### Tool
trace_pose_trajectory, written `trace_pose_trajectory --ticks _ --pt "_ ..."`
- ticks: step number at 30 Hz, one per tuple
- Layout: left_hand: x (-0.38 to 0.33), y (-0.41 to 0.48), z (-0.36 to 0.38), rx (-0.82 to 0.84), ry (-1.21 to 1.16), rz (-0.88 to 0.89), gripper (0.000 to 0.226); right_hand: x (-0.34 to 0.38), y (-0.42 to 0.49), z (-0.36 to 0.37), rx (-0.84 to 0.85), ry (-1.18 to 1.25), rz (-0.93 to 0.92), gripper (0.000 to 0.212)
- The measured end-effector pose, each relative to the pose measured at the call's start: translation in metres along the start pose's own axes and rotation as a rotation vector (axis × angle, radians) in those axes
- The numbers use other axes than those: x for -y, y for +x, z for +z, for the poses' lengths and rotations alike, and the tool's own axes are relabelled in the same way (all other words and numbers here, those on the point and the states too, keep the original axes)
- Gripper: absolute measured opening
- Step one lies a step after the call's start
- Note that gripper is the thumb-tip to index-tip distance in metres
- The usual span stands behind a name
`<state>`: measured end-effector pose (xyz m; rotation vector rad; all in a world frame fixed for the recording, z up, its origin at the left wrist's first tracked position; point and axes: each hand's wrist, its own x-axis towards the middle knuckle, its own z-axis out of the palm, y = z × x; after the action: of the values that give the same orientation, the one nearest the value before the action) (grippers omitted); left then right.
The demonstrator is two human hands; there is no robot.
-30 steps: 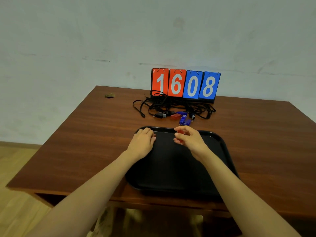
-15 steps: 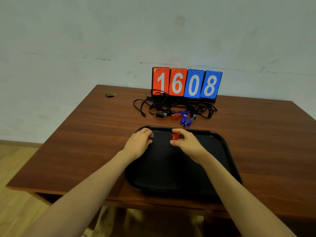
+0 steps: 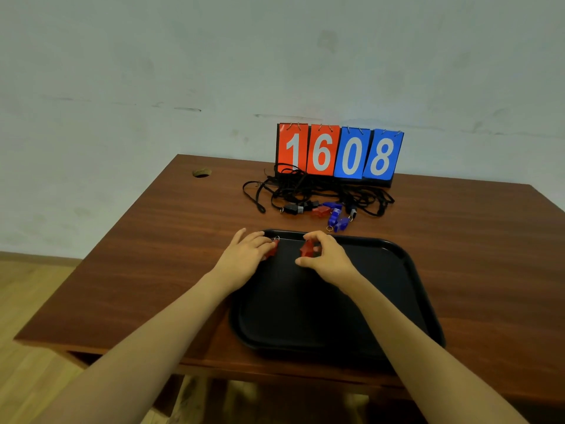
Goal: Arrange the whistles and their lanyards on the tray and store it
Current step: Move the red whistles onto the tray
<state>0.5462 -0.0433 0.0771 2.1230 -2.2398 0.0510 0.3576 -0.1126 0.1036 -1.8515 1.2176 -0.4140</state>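
A black tray [image 3: 336, 301] lies on the wooden table near its front edge. At the tray's far left corner my left hand [image 3: 244, 258] holds a red whistle [image 3: 272, 250] with a metal ring. My right hand [image 3: 327, 258] pinches a second red whistle [image 3: 306, 248] just above the tray's far edge. Beyond the tray lie a tangle of black lanyards [image 3: 305, 191], another red whistle [image 3: 320, 211], blue whistles [image 3: 336, 217] and black whistles [image 3: 295, 208].
A flip scoreboard [image 3: 339, 153] reading 16 and 08 stands at the table's back against the wall. A cable hole [image 3: 201, 172] sits at the table's far left. Bare wood [image 3: 153, 255] spreads on both sides of the tray.
My right hand moved left over the tray's far edge with its red whistle. A red whistle now shows under my left hand's fingers.
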Motion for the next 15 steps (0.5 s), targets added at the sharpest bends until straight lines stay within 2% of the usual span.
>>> trace_pose_trajectory --ticks 5,15 --pt "-0.001 -0.002 0.001 -0.011 0.071 -0.021 0.044 0.002 0.013 0.009 0.054 -0.144 -0.033 0.06" --pt "-0.003 -0.001 0.0 0.013 0.005 -0.124 0.044 0.012 0.039 0.03 0.158 -0.145 -0.04 0.061"
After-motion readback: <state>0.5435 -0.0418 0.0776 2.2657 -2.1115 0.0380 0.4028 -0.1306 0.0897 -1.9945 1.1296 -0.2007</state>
